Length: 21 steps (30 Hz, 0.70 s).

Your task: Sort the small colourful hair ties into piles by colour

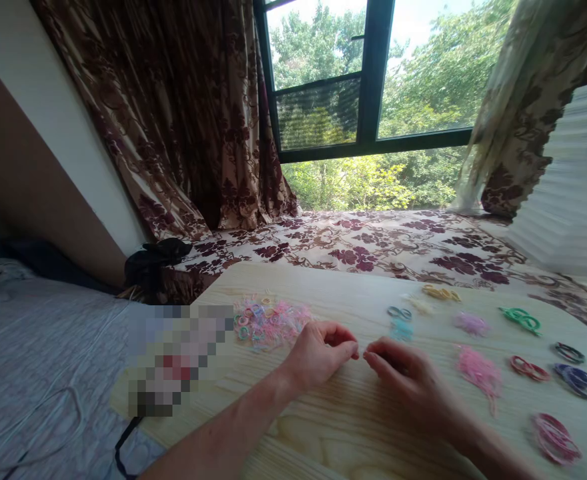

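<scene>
Left hand [321, 350]: thumb and finger bent close together over the table [338, 283]; I can't tell if a thin band is pinched inside.
Right hand [408, 377]: fingers curled, tips close to the left hand's tips, with a small gap between; I can't tell if it has anything in it.
Mixed pile of bands [273, 321]: on the table, just past the left hand and off to its left side; the left hand is much nearer to it than the right hand. It spreads wider from side to side, with no one long way.
Light blue bands [402, 329]: just past the right hand's fingers, a little ahead.
Pink bunch [478, 372]: to the right of the right hand, its long way slanting down toward the person and out to the right.
Green bands [521, 320]: farther right, well apart from both hands.
</scene>
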Each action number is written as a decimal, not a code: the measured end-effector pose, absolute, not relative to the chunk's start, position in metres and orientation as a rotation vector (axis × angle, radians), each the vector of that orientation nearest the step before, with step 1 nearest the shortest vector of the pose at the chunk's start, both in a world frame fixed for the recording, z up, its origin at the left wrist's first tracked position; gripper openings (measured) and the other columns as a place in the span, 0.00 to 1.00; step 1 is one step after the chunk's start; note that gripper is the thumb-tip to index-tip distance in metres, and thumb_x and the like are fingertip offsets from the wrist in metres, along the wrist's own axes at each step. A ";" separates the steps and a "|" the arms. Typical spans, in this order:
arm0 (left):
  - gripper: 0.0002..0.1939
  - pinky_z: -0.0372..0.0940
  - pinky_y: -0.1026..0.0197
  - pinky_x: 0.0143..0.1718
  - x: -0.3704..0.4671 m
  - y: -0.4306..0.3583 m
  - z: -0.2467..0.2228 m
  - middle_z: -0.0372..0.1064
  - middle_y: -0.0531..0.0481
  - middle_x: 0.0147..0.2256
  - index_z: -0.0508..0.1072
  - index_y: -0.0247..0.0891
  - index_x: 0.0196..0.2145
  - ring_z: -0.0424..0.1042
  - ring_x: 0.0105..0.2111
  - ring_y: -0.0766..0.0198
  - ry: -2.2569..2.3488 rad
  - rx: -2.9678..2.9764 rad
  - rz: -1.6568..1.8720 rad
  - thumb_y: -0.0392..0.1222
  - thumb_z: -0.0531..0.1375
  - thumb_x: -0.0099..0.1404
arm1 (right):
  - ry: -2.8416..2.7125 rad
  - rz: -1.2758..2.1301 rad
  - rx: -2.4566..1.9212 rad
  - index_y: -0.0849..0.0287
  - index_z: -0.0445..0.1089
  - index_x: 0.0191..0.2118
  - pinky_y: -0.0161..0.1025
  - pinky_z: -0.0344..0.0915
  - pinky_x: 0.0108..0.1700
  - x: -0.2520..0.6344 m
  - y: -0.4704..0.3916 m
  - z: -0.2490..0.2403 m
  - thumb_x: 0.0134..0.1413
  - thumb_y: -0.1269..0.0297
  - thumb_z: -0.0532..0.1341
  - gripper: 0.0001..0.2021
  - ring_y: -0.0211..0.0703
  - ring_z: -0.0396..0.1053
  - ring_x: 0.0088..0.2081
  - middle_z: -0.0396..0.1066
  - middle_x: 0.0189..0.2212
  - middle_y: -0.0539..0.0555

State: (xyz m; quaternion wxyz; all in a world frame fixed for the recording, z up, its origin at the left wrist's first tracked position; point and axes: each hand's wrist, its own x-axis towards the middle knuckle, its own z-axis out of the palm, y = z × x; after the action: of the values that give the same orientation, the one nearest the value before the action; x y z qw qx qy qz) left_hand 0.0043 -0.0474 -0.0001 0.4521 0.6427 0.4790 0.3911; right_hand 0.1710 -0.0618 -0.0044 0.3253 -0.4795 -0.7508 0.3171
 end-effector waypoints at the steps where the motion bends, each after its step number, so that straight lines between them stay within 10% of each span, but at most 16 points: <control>1: 0.06 0.65 0.65 0.34 0.004 -0.047 0.000 0.73 0.50 0.26 0.74 0.34 0.27 0.71 0.29 0.66 1.171 1.585 0.965 0.37 0.57 0.53 | -1.965 0.840 -1.259 0.59 0.70 0.28 0.34 0.59 0.26 0.171 -0.062 -0.003 0.54 0.54 0.53 0.16 0.38 0.61 0.25 0.66 0.22 0.49; 21: 0.06 0.64 0.64 0.39 -0.003 -0.051 0.006 0.74 0.51 0.30 0.75 0.36 0.28 0.71 0.34 0.64 1.239 1.792 0.944 0.37 0.60 0.53 | -1.971 0.665 -1.143 0.58 0.69 0.27 0.35 0.61 0.26 0.175 -0.060 -0.007 0.55 0.59 0.55 0.11 0.38 0.63 0.25 0.68 0.23 0.51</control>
State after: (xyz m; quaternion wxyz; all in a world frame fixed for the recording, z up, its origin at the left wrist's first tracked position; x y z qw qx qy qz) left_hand -0.0031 -0.0506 0.0056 0.3742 0.6999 0.4840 0.3687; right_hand 0.1749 -0.0602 -0.0073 0.3744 -0.4466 -0.7700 0.2596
